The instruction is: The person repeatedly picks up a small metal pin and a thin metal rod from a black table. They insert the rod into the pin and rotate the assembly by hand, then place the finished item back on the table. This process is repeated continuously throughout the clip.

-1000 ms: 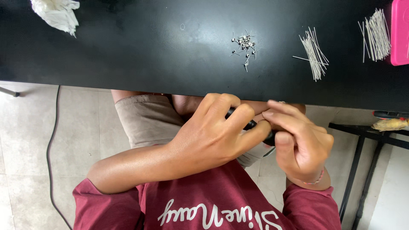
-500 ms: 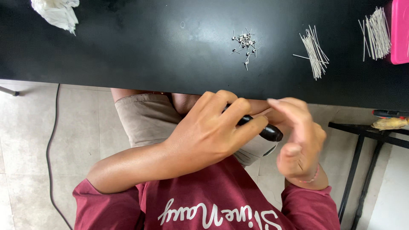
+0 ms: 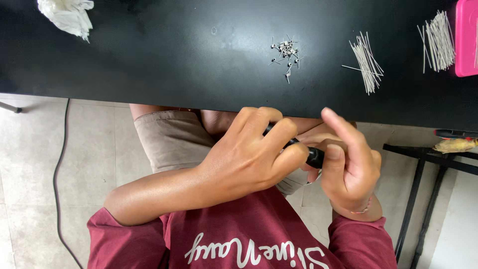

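Head view. The left hand [image 3: 249,162] is closing its grip around a slim black tool [image 3: 313,157], held below the near edge of the black surface [image 3: 174,60], over the person's lap. The right hand [image 3: 348,164] is pinching the tool's exposed end between thumb and bent fingers, the forefinger lifted free. Only a short, glossy length is showing, so its exact kind cannot be told. It is looking light, rigid and smooth, hence liable to slip; the barrel appears the safest place to hold. Its long axis is running roughly left to right, tilting slightly down toward the right hand. Loose small pins [image 3: 286,52] and two bundles of thin wires [image 3: 367,62] are lying on the surface, well apart from both hands.
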